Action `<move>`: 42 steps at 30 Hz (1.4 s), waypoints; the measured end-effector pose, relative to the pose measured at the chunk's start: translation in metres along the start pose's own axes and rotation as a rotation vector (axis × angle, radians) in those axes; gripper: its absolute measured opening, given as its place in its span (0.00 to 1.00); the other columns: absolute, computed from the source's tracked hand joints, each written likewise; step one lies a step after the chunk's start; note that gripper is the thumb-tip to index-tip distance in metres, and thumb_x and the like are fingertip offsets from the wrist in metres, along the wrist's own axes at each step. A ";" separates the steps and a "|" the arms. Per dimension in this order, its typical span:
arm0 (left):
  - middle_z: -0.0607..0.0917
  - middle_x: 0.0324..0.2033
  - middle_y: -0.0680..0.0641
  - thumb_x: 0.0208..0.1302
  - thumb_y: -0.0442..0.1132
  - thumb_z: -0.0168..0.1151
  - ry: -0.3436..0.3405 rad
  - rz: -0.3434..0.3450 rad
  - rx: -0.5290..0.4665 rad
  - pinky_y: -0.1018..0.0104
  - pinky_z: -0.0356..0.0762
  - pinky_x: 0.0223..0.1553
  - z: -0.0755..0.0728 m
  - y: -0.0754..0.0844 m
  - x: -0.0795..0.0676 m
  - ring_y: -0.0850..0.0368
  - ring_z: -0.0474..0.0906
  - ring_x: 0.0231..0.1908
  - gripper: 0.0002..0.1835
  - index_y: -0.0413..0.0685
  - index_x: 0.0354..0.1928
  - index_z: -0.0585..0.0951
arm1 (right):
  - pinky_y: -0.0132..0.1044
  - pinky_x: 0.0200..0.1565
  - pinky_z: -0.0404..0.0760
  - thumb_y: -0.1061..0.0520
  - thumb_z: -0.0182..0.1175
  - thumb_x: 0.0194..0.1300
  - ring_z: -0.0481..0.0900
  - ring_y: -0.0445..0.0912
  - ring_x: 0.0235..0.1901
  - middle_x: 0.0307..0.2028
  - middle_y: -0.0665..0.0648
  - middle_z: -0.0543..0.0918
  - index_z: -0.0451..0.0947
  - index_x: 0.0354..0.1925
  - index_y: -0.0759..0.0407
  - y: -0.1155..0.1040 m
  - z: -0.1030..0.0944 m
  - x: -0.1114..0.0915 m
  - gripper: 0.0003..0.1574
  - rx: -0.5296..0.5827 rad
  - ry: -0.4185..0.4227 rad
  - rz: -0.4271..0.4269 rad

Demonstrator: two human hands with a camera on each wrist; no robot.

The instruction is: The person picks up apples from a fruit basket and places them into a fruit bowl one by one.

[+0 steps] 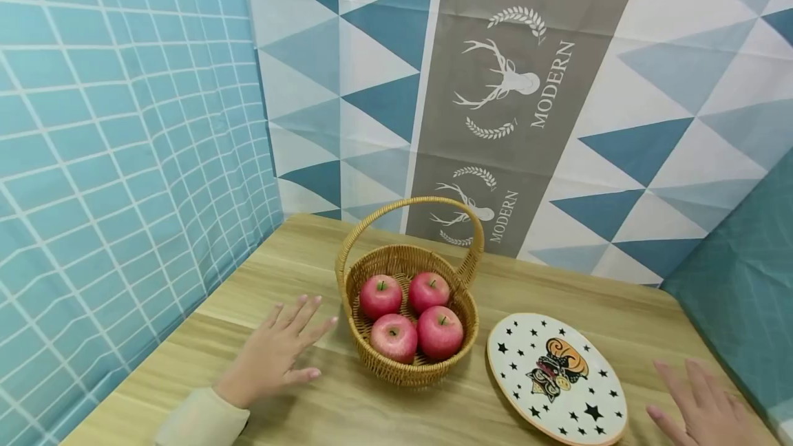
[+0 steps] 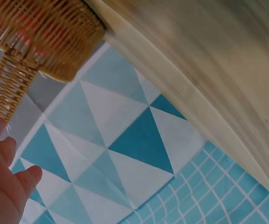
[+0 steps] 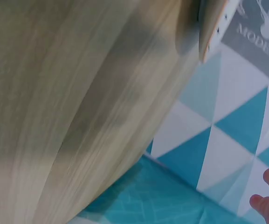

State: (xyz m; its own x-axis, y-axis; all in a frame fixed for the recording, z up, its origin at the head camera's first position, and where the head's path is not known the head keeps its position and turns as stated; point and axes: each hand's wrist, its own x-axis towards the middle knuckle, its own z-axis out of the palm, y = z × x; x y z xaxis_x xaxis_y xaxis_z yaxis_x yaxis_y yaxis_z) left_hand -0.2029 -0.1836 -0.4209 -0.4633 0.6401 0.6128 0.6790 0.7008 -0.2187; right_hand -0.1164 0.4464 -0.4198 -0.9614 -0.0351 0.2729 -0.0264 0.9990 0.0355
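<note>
A wicker basket [image 1: 403, 374] with a tall arched handle stands on the wooden table, holding several red apples [image 1: 394, 338]. To its left, my left hand [image 1: 275, 349] is spread with straight fingers, fingertips near the basket wall, holding nothing. The left wrist view shows the basket's woven side [image 2: 55, 37] above that hand [image 2: 6, 177]. Right of the basket is a round white board [image 1: 520, 363] with a tan edge, black stars and a patterned animal figure. My right hand [image 1: 709, 408], its fingers extended, is beyond the board's right edge and grips nothing.
The wood-grain table [image 1: 248, 308] runs back to a hanging cloth [image 1: 384, 54] with triangles and deer heads. A light-blue gridded cloth [image 1: 124, 157] borders the left side, a teal one [image 1: 743, 281] the right. The board's rim [image 3: 216, 28] shows in the right wrist view.
</note>
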 end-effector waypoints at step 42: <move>0.68 0.65 0.35 0.59 0.64 0.57 -0.278 0.094 -0.205 0.35 0.70 0.49 0.015 0.044 0.031 0.36 0.66 0.63 0.36 0.51 0.65 0.73 | 0.18 0.60 0.36 0.59 0.54 0.69 0.41 0.25 0.66 0.64 0.75 0.64 0.54 0.74 0.52 -0.094 -0.009 0.035 0.39 0.487 0.238 -0.286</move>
State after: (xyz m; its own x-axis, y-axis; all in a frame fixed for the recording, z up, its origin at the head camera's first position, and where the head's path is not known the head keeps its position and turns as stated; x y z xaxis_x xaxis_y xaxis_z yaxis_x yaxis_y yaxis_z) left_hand -0.1965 -0.1282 -0.4227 -0.5115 0.7795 0.3615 0.8130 0.5752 -0.0901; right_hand -0.1450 0.3514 -0.4046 -0.8114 -0.2527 0.5270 -0.4507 0.8447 -0.2888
